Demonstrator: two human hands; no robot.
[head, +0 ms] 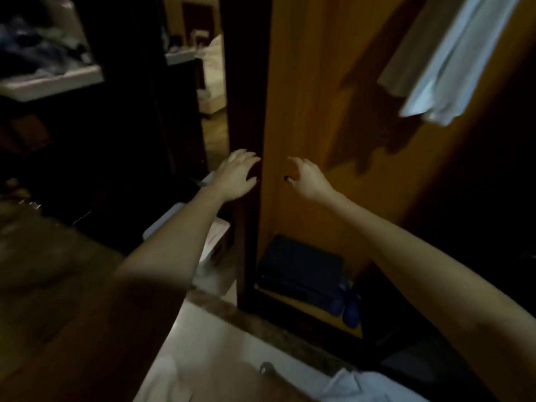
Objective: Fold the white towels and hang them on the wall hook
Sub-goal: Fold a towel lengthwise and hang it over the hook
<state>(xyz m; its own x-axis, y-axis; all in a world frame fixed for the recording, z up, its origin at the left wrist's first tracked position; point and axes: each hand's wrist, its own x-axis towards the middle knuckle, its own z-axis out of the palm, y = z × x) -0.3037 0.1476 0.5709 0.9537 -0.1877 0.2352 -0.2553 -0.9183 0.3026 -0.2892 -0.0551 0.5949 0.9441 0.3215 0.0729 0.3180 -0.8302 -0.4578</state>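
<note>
A: Both are empty: the left hand (236, 177) and the right hand (309, 179) are stretched forward, fingers loosely spread, by the wooden panel's (304, 97) left edge.
B: The towels?
A: One white towel (452, 62) hangs at the panel's upper right. Another white cloth (356, 385) lies at the countertop's (220, 343) near edge.
B: Risk?
A: The hook is hidden, so a loosely caught towel could slide off.

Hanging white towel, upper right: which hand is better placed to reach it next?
Right, probably. The right hand, open and empty, is before the wooden panel, nearer the towel; the left hand is farther off, by the dark post.
</note>
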